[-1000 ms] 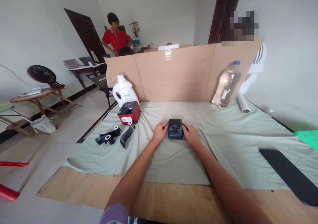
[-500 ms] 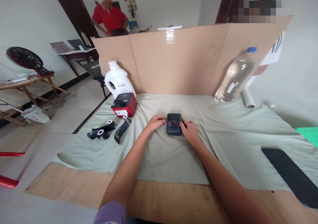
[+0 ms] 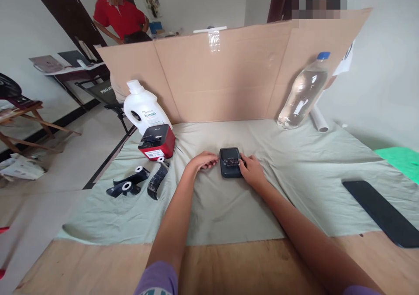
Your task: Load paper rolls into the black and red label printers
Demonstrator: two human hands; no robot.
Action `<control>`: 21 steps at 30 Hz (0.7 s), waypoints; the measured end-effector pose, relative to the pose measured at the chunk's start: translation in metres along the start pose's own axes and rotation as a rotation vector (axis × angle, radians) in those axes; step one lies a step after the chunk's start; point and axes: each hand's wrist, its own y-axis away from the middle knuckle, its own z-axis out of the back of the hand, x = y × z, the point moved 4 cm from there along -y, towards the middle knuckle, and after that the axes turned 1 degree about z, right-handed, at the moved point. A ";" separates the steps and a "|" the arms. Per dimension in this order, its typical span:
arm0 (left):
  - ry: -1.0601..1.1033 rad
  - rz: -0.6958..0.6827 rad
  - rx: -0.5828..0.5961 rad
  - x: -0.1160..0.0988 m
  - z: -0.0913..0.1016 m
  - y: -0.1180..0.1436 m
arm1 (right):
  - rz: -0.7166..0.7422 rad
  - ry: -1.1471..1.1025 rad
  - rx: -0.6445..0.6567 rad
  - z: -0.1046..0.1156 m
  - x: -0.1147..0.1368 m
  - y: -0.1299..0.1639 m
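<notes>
A small black portable printer (image 3: 230,169) with a dark strip across its front part lies on the green-grey cloth. My right hand (image 3: 253,170) grips its right side, the thumb on the edge by the strip. At the opposite side is my left hand (image 3: 205,160), its fingers curled in and the fingertips close to the printer's left edge. Whether they touch it, or pinch something small, I cannot tell.
Left on the cloth (image 3: 209,216) are a red-and-black box-shaped printer (image 3: 166,144), a white jug (image 3: 145,107) and black rolls with white cores (image 3: 157,181). A cardboard panel (image 3: 216,81) stands behind. Right are a water bottle (image 3: 304,94), a white tube (image 3: 319,119) and a black phone-shaped slab (image 3: 379,212).
The view has turned to the right. My left fingers have curled in more and drawn slightly back from the printer's edge. My right hand still grips its right side.
</notes>
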 end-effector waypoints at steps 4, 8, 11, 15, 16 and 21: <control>-0.003 0.012 0.020 0.000 -0.001 0.000 | 0.002 0.012 -0.003 0.001 0.001 0.000; 0.023 0.012 0.035 -0.002 -0.003 0.001 | 0.020 0.006 -0.004 0.001 0.002 0.001; 0.042 -0.005 0.023 -0.004 -0.006 0.002 | 0.008 -0.005 0.000 0.001 0.002 0.001; 0.052 -0.011 0.008 -0.006 -0.009 0.002 | 0.019 -0.005 -0.011 0.000 0.000 0.000; 0.052 -0.008 0.005 -0.007 -0.009 0.002 | 0.025 -0.002 -0.013 0.000 0.000 0.000; 0.028 0.023 -0.013 -0.012 -0.011 0.005 | 0.024 0.009 -0.013 -0.001 0.001 0.001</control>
